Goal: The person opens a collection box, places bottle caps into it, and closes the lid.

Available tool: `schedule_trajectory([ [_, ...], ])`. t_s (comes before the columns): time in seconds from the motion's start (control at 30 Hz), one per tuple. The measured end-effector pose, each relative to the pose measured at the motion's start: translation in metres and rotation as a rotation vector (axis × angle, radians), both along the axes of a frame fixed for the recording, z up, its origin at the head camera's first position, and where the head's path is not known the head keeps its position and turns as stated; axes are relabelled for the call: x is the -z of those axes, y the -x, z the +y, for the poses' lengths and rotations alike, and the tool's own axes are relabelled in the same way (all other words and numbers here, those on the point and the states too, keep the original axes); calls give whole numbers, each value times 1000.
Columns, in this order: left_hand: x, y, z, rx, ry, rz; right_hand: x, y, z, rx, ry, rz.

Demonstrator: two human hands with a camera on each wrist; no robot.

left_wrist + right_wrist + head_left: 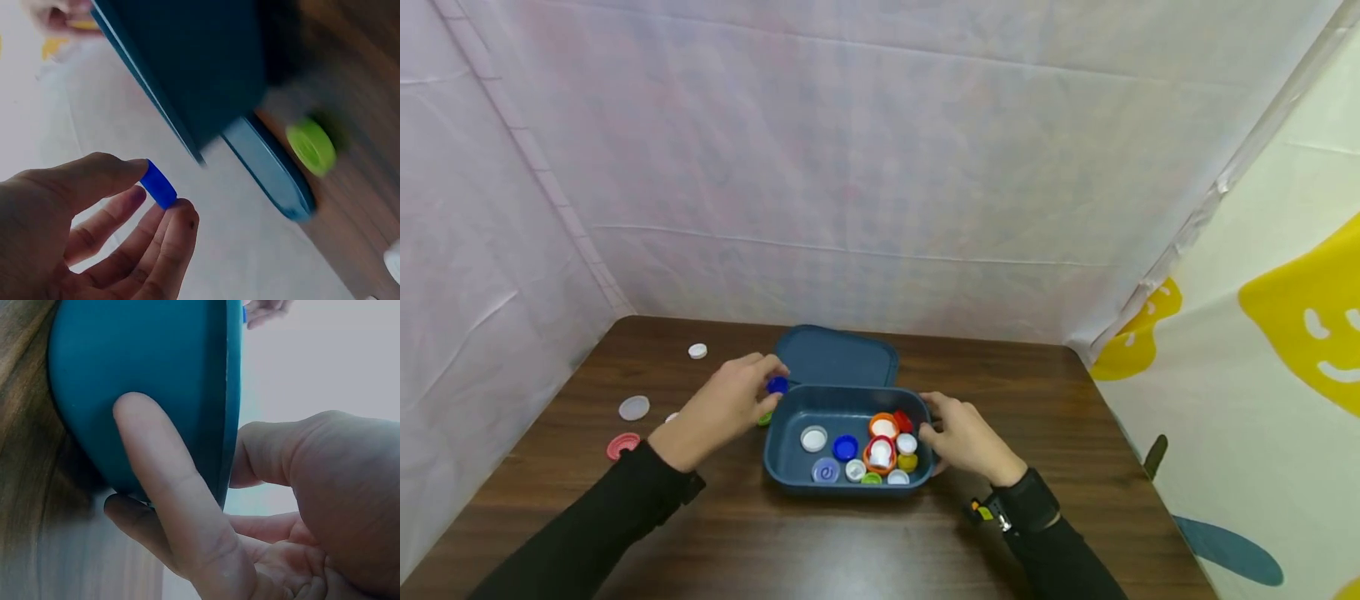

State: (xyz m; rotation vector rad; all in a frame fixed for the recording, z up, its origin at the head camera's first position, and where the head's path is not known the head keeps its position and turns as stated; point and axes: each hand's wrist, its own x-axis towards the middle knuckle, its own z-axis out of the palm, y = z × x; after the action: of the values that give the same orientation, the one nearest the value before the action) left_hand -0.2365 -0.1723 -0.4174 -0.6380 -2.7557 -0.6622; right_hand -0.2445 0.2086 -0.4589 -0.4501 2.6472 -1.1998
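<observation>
Between thumb and fingertips my left hand (718,412) pinches a blue bottle cap (159,185), just outside the upper left corner of a dark blue box (847,490). My right hand (970,442) grips the box's right end; in the right wrist view its thumb is at the rim and a finger (169,469) lies along the outer wall. Inside the box are several caps, among them a blue cap (846,447), a clear white one (813,438) and a red-and-orange cluster (880,454). A green cap (312,147) lies on the table beside the box, below my left hand.
The dark blue lid (838,357) lies behind the box on the wooden table (1000,375). At the left are a white cap (697,351), a translucent cap (634,407) and a pink ring-shaped cap (622,446). White cloth walls (850,167) stand around the table.
</observation>
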Motion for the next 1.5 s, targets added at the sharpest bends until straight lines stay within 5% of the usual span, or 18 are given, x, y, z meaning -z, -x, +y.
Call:
schedule_trajectory([
  [0.4, 6, -24, 38, 182, 163, -131, 3, 1, 0, -4, -8, 20],
  [0.73, 7, -26, 36, 168, 157, -142, 2, 1, 0, -2, -20, 17],
  [1.13, 5, -9, 1, 1, 53, -28, 2, 2, 1, -4, -17, 3],
  [1.5, 19, 2, -75, -267, 83, -135, 3, 1, 1, -11, -18, 3],
])
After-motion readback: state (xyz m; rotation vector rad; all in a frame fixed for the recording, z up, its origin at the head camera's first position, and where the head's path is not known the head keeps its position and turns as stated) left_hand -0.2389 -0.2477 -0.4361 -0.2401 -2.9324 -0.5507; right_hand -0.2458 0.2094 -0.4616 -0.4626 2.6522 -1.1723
